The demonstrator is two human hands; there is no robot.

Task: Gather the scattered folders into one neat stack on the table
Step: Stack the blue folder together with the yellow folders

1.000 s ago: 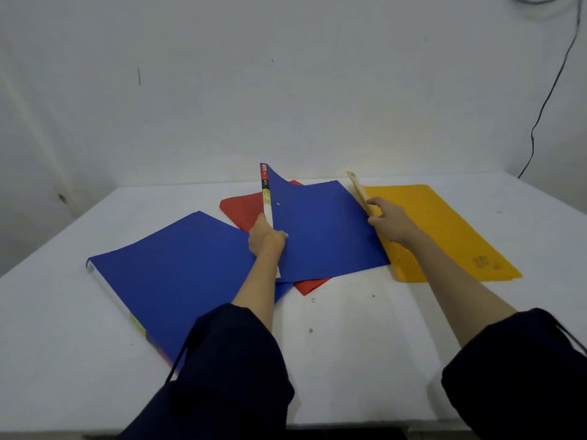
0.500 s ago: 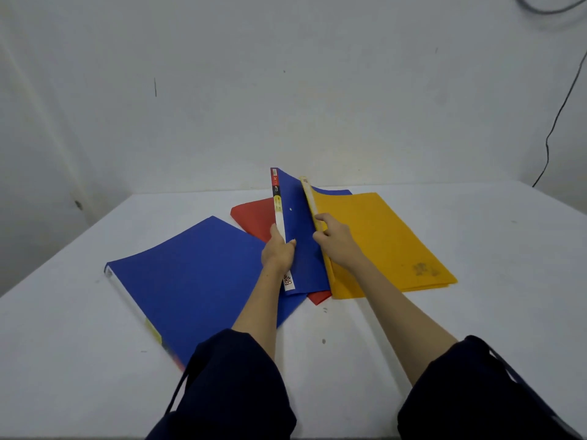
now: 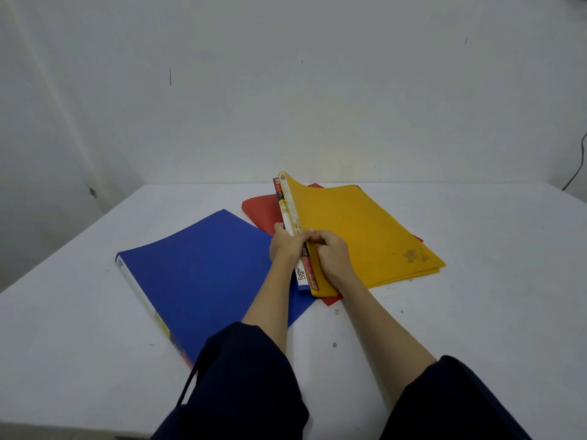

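A yellow folder [image 3: 359, 230] lies on top of a smaller blue folder, of which only the labelled spine [image 3: 300, 274] shows. Both rest on a red folder [image 3: 262, 211] near the table's middle. My right hand [image 3: 330, 252] grips the yellow folder's spine edge, which is lifted. My left hand [image 3: 284, 244] pinches the blue folder's spine right beside it, so the two spines are pressed together. A large blue folder [image 3: 203, 274] lies flat to the left, its right corner under my left forearm.
The white table [image 3: 476, 312] runs back to a white wall. A black cable [image 3: 576, 169] hangs at the far right. Dark sleeves cover both my upper arms at the bottom of the view.
My right hand has slid the yellow folder left onto the smaller blue folder, covering it. Both hands have come together at the spines.
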